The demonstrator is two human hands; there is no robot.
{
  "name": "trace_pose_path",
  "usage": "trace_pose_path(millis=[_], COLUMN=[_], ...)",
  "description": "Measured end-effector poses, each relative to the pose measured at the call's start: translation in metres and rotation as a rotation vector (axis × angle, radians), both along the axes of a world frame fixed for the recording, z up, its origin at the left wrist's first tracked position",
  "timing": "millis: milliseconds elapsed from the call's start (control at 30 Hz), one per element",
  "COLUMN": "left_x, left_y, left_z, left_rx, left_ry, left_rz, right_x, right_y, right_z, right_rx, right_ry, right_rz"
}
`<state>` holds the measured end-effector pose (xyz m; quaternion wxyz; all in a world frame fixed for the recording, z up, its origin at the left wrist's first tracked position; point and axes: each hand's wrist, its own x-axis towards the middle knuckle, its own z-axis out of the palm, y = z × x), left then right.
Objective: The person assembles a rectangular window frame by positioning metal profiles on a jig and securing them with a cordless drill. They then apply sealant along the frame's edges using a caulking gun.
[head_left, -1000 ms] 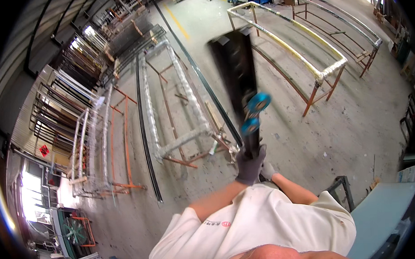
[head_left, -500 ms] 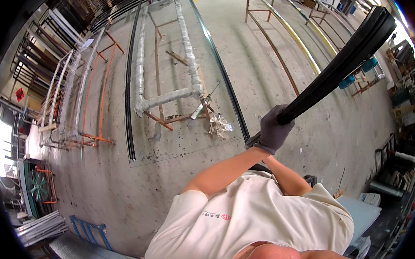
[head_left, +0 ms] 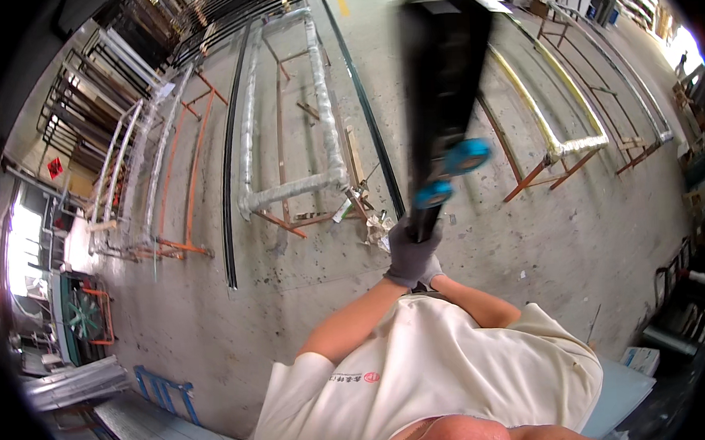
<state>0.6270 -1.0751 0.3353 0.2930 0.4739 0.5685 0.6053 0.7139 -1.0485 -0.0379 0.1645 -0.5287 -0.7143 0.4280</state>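
My left hand (head_left: 412, 254), in a dark grey glove, is closed around a long black bar (head_left: 434, 96) in front of my chest. The bar rises away from me toward the top of the view, and its wide far end is smeared by motion. Two teal bands, perhaps tape, a nearer one (head_left: 433, 193) and a farther one (head_left: 469, 156), sit on its right side above the glove. Just behind and below the left hand is my right hand (head_left: 432, 272), also gloved. Most of it is covered, and its fingers are hidden.
A stand with a wrapped rectangular frame (head_left: 295, 189) is ahead on the left, between long black strips (head_left: 229, 187) on the floor. Yellow-edged rack (head_left: 584, 146) stands to the right, orange trestles (head_left: 182, 246) farther left. Crumpled paper (head_left: 377, 229) lies near my hands.
The black bar has swung left, from pointing up and right to nearly straight up the view. My left hand has moved left and slightly down with it. Part of the right glove now shows.
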Motion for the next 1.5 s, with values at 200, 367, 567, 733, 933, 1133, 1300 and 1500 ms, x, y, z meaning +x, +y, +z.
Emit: trace_pose_path(millis=[200, 367, 567, 733, 933, 1133, 1300, 1500], left_x=[-0.009, 0.002, -0.006, 0.0, 0.001, 0.007, 0.013, -0.006], left_y=[-0.007, -0.008, -0.005, -0.003, -0.001, -0.003, 0.0, -0.008], left_z=[-0.01, -0.008, -0.034, -0.029, -0.038, -0.054, -0.071, -0.113], left_rx=[-0.016, 0.124, -0.001, 0.055, 0.024, 0.046, -0.002, -0.012], left_ry=[0.123, -0.145, -0.305, -0.206, -0.217, -0.137, -0.093, 0.054], left_rz=[0.066, 0.023, -0.038, -0.028, -0.042, 0.048, 0.04, 0.011], right_x=[0.007, 0.016, 0.017, 0.02, 0.033, 0.052, 0.107, 0.245], right_y=[-0.003, -0.001, 0.0, 0.002, 0.001, 0.001, 0.006, -0.034], right_z=[0.081, 0.086, 0.065, 0.073, 0.089, 0.069, 0.026, -0.043], right_rx=[-0.123, -0.179, -0.164, -0.22, -0.178, -0.189, -0.348, -0.386], right_ry=[-0.023, 0.036, 0.009, 0.0, 0.065, 0.013, -0.02, -0.348], right_rz=[-0.006, 0.038, -0.004, -0.003, 0.042, 0.128, -0.052, -0.355])
